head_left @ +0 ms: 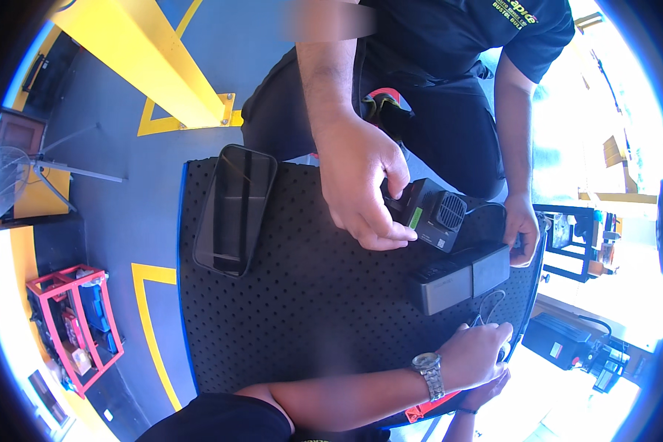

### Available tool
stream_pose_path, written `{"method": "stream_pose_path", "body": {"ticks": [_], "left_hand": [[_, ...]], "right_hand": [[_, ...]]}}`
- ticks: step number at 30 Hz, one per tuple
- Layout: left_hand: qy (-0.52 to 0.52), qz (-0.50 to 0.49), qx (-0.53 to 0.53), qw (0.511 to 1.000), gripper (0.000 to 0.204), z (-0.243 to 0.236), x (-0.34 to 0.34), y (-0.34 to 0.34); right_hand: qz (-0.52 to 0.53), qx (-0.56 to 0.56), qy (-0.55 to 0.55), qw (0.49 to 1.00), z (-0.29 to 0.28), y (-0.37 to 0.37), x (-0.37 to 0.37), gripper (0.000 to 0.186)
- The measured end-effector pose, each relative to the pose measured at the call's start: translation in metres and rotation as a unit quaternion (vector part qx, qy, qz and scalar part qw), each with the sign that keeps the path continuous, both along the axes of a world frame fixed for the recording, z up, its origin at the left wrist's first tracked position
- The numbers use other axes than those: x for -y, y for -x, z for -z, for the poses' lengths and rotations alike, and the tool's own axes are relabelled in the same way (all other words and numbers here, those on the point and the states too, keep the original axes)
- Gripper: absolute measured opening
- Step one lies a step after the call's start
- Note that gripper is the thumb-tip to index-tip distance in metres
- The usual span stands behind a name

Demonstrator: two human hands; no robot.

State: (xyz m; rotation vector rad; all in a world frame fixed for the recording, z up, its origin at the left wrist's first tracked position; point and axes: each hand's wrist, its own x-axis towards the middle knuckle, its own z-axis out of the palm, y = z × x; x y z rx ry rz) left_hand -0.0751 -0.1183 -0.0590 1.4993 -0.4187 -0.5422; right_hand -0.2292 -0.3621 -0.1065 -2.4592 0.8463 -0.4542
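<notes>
My left hand (480,355), with a metal watch on its wrist, is closed at the right edge of the black perforated surface. A thin cable (499,293) loops up out of its fingers. Just below it, my right hand (486,390) is closed and partly covered by the left; what it grips is hidden. Beyond them lies a dark grey box (449,286). Past that box stands a small black device (435,217) with a round grille and a green label. A co-worker's hand (361,184) reaches to this device, and their other hand (521,232) is beside the grey box.
On the left of the perforated surface (302,309) lies a flat, glossy black panel (236,210). A co-worker crouches opposite. A yellow post (162,66) rises at the upper left, a red rack (77,328) stands left, and black equipment (560,340) is at right.
</notes>
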Motion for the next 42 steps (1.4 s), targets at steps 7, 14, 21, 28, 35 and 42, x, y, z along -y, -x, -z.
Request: {"method": "stream_pose_path", "body": {"ticks": [7,14,21,28,35,42], "left_hand": [[0.008,0.016,-0.021,1.000,0.036,-0.001,-0.002,-0.001],[0.003,0.017,-0.025,1.000,0.036,0.001,-0.002,-0.002],[0.016,-0.003,-0.024,1.000,0.038,0.004,-0.003,0.000],[0.042,-0.025,-0.026,0.998,0.039,0.000,-0.006,-0.001],[0.035,-0.062,-0.026,0.997,0.037,0.002,-0.004,-0.009],[0.083,-0.087,-0.087,0.989,0.036,0.001,0.000,-0.015]], "right_hand": [[-0.002,0.025,-0.015,1.000,-0.003,-0.002,-0.008,0.041],[-0.015,0.011,-0.002,1.000,-0.005,-0.006,-0.011,0.043],[-0.013,0.024,-0.008,1.000,0.000,0.001,-0.005,0.040],[-0.012,0.025,0.004,1.000,0.007,0.011,0.013,0.032],[-0.114,-0.003,0.203,0.973,0.011,0.004,0.013,0.024],[-0.047,0.076,0.034,0.995,0.004,0.005,0.008,0.042]]}}
